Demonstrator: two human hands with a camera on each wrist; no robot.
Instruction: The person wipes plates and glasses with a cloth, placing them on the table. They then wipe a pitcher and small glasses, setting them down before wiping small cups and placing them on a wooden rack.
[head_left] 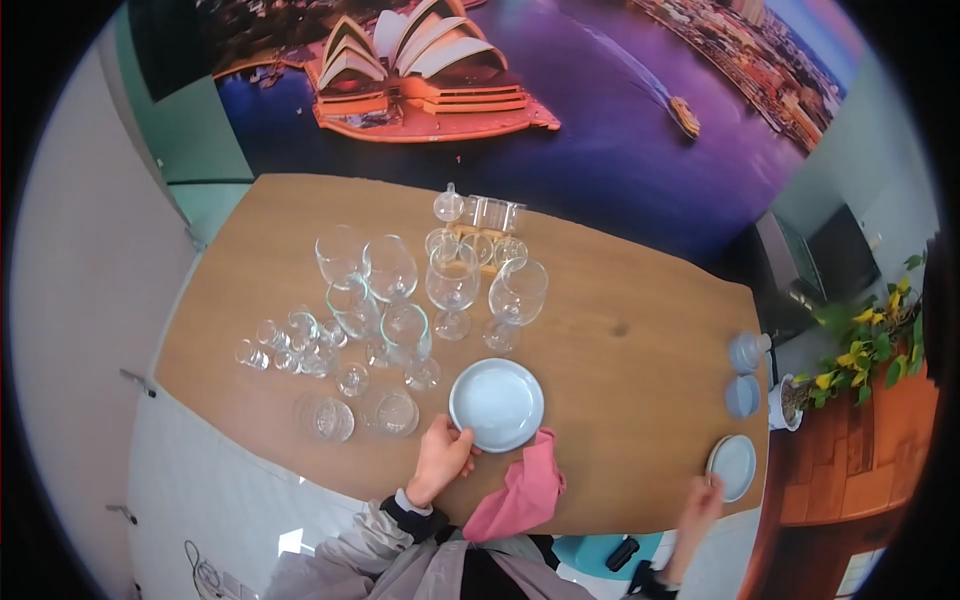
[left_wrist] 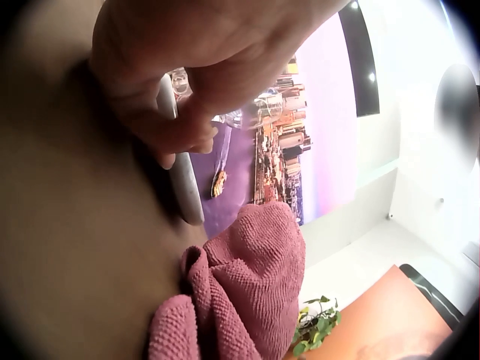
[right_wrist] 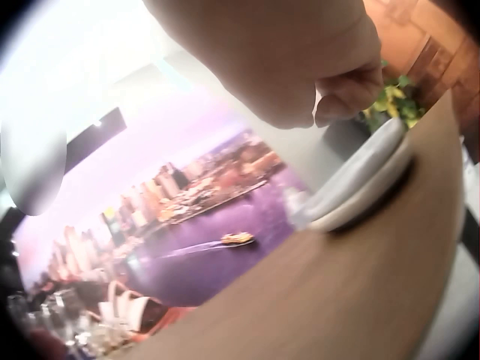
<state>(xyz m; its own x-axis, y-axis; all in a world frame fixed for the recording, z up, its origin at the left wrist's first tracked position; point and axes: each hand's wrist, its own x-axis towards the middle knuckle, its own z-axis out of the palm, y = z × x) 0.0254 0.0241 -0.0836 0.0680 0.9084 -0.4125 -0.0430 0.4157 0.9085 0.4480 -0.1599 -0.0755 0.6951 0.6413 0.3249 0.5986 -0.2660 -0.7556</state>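
Note:
My left hand point(head_left: 441, 458) pinches the near-left rim of a pale blue plate point(head_left: 497, 404) at the table's front. The left wrist view shows thumb and fingers round the edge of that plate point(left_wrist: 185, 193), which lies low over the tabletop. Beside it, a crumpled pink cloth point(head_left: 522, 488) hangs over the front edge. Far to the right, my right hand point(head_left: 702, 500) is at the near-left rim of a small stack of pale plates point(head_left: 736, 468). In the right wrist view its loosely bent fingers are just above the stacked plates point(right_wrist: 364, 174), holding nothing visible.
Several large wine glasses point(head_left: 452, 280) stand left of centre, with small glasses point(head_left: 290, 345) and two tumblers point(head_left: 325, 416) nearby. Behind them is a wooden rack point(head_left: 485, 238) with glassware. Two bluish containers point(head_left: 743, 395) and a potted plant point(head_left: 790, 400) are at the right.

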